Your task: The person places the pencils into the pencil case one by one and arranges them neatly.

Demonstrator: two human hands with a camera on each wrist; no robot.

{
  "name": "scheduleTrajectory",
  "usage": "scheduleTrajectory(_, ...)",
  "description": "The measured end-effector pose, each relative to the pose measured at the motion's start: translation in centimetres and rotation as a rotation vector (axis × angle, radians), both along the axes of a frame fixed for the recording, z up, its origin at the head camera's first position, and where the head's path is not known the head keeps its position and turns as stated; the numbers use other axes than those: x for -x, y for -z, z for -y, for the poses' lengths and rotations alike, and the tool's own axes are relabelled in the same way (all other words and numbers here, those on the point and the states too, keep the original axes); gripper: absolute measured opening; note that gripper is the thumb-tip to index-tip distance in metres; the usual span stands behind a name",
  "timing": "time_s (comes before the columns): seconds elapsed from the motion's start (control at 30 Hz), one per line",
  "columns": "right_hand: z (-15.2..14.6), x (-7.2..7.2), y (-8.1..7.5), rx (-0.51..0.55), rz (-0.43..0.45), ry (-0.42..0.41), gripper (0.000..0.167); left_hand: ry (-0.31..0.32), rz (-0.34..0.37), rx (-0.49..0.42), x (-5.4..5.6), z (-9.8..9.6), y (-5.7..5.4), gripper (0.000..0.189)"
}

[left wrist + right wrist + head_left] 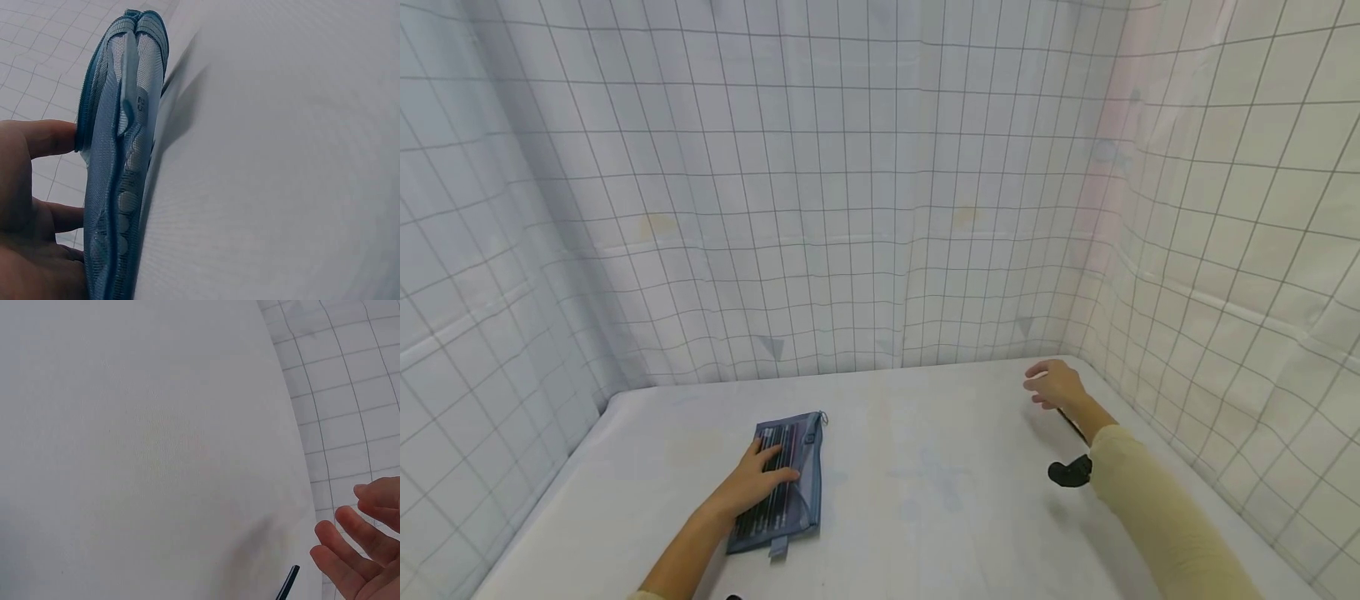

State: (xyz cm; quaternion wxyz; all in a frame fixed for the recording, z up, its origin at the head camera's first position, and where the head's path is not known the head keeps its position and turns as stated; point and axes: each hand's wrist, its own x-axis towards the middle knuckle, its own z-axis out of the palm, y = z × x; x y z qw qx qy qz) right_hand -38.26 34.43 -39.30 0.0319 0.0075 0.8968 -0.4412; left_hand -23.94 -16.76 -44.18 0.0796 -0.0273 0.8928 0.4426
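A blue mesh zip pencil case [811,492] lies flat on the white table, with several dark slim sticks visible through its top. My left hand [752,487] rests on it, fingers spread over the upper face. In the left wrist view, the pencil case [103,212] shows edge-on, its zip at the far end and fingertips against its face. Toward the back right, my right hand [1056,385] is over the table with fingers loosely bent and nothing between them. A thin dark stick [287,583], pen-like, shows beside those fingers in the right wrist view.
The white table [925,450] reaches back to a hanging white grid-patterned cloth [872,208], which also stands along the left and right sides. A black rounded piece [1070,472] juts from my right wrist. The table edge runs close by my right hand.
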Motion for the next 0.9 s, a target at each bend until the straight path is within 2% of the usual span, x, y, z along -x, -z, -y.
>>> scheduleTrajectory(0.2,-1.5,-0.6,-0.1,-0.019,0.000,0.008,0.042,-0.005,0.001,-0.013,-0.1,-0.1,-0.1,0.086)
scheduleTrajectory(0.4,-3.3,-0.7,0.4,-0.091,-0.025,0.027,0.043,-0.004,0.001,-0.001,-0.1,-0.1,-0.2,0.087)
scheduleTrajectory(0.9,-5.9,-1.1,2.8,-0.179,-0.022,0.034,0.039,-0.003,-0.002,0.022,-0.2,-0.1,-0.2,0.088)
